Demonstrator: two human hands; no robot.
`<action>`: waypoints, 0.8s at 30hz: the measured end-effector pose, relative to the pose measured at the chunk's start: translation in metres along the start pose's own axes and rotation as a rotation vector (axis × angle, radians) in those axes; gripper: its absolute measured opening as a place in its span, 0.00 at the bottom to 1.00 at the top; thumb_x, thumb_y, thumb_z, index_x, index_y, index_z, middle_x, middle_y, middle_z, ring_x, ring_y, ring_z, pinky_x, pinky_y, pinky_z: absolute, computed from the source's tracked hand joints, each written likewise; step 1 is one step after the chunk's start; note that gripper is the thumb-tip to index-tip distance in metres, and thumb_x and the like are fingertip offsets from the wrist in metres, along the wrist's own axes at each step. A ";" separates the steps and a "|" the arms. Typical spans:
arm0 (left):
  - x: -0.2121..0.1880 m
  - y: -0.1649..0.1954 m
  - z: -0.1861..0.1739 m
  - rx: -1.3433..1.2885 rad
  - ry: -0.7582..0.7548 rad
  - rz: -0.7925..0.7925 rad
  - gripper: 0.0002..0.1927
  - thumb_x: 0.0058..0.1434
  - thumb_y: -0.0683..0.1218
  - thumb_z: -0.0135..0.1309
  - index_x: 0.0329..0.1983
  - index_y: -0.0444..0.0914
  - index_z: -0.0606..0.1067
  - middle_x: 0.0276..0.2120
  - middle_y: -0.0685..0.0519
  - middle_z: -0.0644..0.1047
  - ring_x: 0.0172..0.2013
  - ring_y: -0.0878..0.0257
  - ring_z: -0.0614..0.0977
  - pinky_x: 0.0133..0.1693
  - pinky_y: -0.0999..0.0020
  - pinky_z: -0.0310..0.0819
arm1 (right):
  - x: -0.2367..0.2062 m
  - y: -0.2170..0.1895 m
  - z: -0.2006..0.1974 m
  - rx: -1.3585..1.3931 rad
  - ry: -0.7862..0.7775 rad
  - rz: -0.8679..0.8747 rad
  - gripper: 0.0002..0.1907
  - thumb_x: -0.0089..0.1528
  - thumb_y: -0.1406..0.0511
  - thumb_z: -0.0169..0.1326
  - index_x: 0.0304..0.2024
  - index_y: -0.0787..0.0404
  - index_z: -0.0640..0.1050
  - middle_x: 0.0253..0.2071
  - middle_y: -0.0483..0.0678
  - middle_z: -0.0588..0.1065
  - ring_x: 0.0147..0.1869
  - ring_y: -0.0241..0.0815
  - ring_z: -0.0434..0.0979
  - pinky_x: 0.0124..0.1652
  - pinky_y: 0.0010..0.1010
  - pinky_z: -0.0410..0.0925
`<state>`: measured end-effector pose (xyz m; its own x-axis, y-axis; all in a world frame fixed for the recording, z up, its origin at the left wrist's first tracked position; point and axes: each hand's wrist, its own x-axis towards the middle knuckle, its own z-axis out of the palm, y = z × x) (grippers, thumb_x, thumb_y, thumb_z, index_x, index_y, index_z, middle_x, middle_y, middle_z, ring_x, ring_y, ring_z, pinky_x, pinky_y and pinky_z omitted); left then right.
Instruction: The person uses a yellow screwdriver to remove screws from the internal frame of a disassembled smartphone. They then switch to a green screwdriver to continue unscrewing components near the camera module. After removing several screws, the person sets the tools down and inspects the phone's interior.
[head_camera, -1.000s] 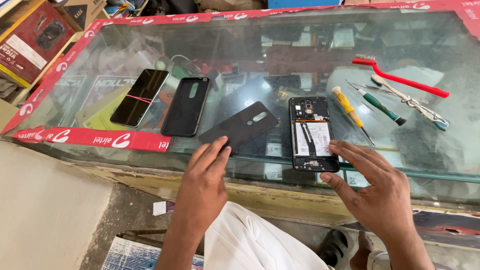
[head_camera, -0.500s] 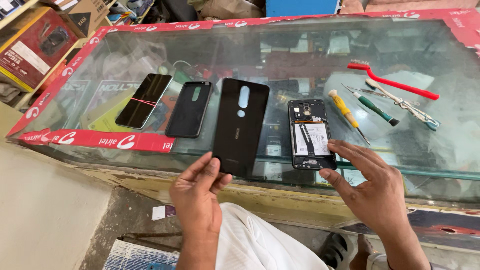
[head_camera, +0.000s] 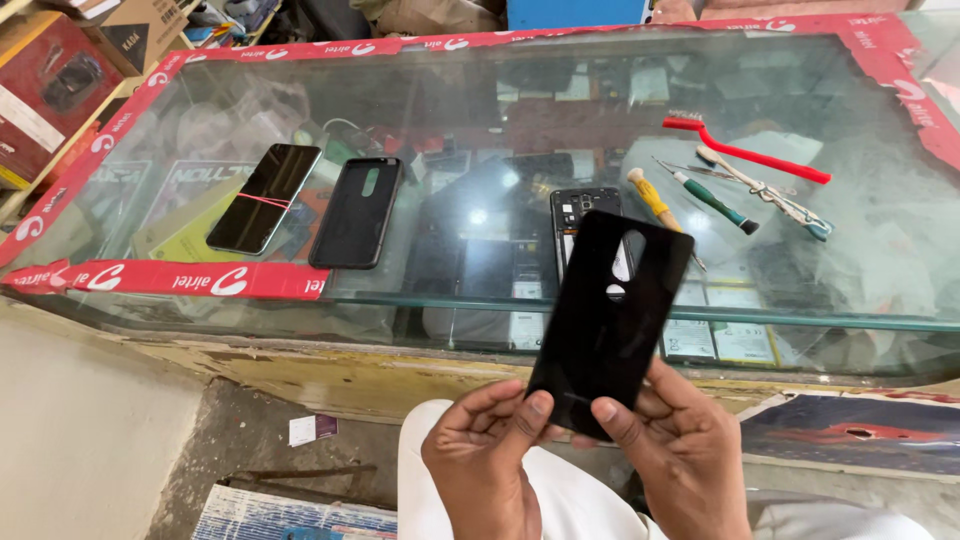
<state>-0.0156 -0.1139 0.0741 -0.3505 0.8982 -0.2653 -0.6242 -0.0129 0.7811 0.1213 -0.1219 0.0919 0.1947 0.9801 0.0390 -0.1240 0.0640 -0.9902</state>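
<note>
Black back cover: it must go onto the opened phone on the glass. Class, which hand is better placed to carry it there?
Probably the right hand: it grips the black back cover lower edge, below the opened phone. The left hand sits further left.

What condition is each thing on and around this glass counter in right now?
Black back cover: lifted off the counter, tilted, gripped at its lower end by both hands.
Left hand: closed on the cover.
Right hand: closed on the cover.
Opened phone: back off, insides exposed, flat on the glass.
Dark phone: screen off, lying flat.
Black case: empty, lying flat.
Yellow-handled screwdriver: lying unused.
Red brush: lying unused.
</note>
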 end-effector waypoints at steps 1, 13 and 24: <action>-0.002 -0.001 0.001 0.054 -0.006 0.001 0.11 0.47 0.31 0.66 0.35 0.24 0.79 0.23 0.42 0.82 0.22 0.59 0.83 0.24 0.64 0.81 | -0.001 0.004 -0.003 0.021 0.028 0.048 0.27 0.59 0.75 0.58 0.62 0.72 0.74 0.44 0.58 0.83 0.43 0.38 0.80 0.38 0.27 0.74; -0.007 0.006 0.002 0.339 -0.240 -0.085 0.17 0.47 0.37 0.68 0.41 0.26 0.83 0.24 0.46 0.84 0.23 0.66 0.83 0.27 0.72 0.80 | -0.008 0.011 -0.024 0.195 0.115 0.128 0.21 0.62 0.72 0.54 0.56 0.80 0.75 0.38 0.59 0.83 0.32 0.39 0.81 0.23 0.29 0.74; 0.004 0.004 -0.003 0.415 -0.178 -0.249 0.11 0.48 0.38 0.71 0.31 0.27 0.82 0.20 0.46 0.81 0.20 0.67 0.79 0.23 0.74 0.71 | -0.010 0.012 -0.020 -0.183 0.230 0.186 0.18 0.65 0.72 0.58 0.56 0.74 0.80 0.32 0.58 0.83 0.23 0.40 0.79 0.14 0.25 0.55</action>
<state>-0.0217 -0.1120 0.0746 -0.0795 0.9134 -0.3992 -0.3316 0.3534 0.8747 0.1371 -0.1343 0.0773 0.4021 0.9024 -0.1548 -0.0055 -0.1667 -0.9860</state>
